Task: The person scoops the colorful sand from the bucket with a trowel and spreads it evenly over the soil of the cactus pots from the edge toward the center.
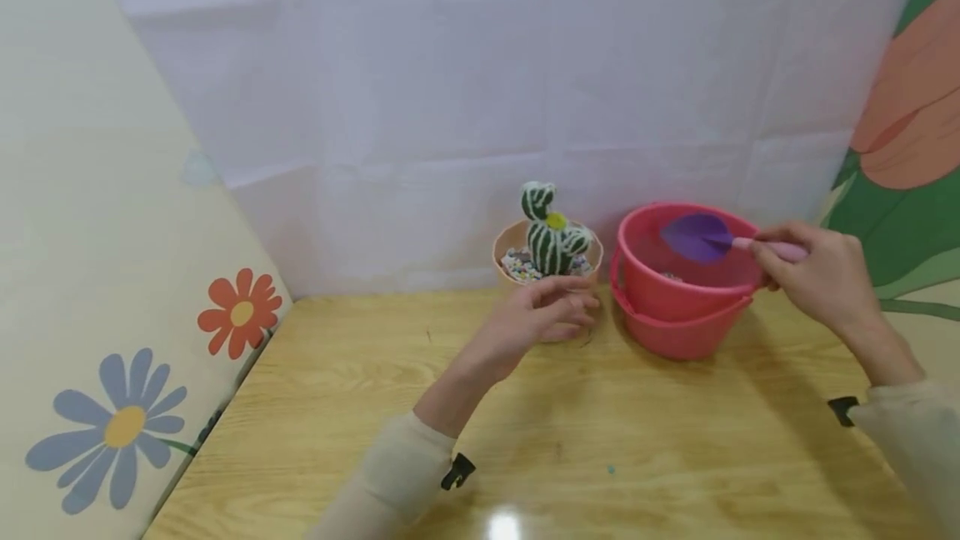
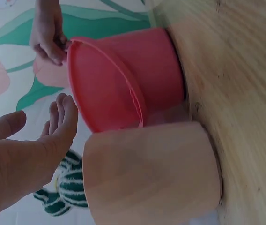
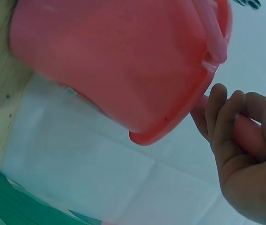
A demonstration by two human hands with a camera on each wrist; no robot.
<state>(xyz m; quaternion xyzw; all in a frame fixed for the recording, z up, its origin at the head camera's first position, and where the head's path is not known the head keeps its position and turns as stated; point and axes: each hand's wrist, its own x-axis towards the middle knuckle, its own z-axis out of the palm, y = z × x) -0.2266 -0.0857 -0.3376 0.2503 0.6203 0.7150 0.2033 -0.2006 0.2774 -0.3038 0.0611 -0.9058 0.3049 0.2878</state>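
Surface: light wooden table (image 1: 570,440) | Backdrop: creased white cloth sheet (image 1: 465,65) hung behind | Left: cream panel with printed flowers (image 1: 112,273) | Right: green-and-orange floral panel (image 1: 911,148)

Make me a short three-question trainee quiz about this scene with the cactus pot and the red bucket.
1. True or false: the right hand grips a scoop over the red bucket.
2. What stands in the beige pot?
3. The left hand is: A) gripping the bucket, B) open near the pot, C) flat on the table.

Key: 1 true; 2 a striped toy cactus; 3 B.
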